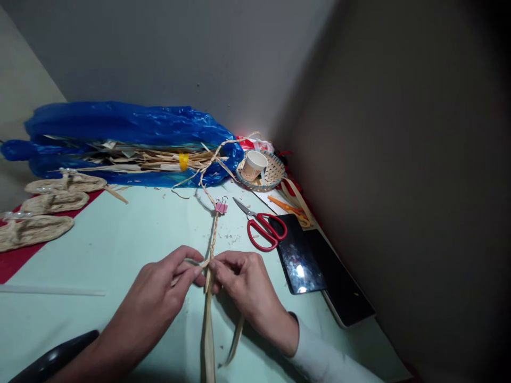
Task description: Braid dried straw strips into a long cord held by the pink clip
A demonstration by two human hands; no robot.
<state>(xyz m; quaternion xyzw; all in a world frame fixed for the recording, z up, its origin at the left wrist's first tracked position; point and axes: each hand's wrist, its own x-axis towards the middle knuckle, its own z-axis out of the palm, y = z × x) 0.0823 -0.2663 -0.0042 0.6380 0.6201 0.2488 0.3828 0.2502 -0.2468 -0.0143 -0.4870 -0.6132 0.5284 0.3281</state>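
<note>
A thin braid [214, 234] of pale dried plant strips runs down the table's middle, its upper part caught in a pink binder clip [221, 208]. At the lower end of the plaited part, my left hand [167, 282] pinches one strip between thumb and fingers. My right hand [243, 282] is closed on the braid from the other side, fingertips close to the left ones. One long flat strip [209, 340] hangs from there toward me, and another strip [236, 340] trails below my right hand. Beyond the clip, the braid continues up in a loose curl.
Behind lies a blue plastic bag [120, 119] with dried strips [159, 159]. Woven sandals [38, 229] sit left. Red-handled scissors [263, 229], orange scissors [291, 207], a black phone-like slab [299, 260] and a basket [273, 173] holding a paper cup [254, 165] are right.
</note>
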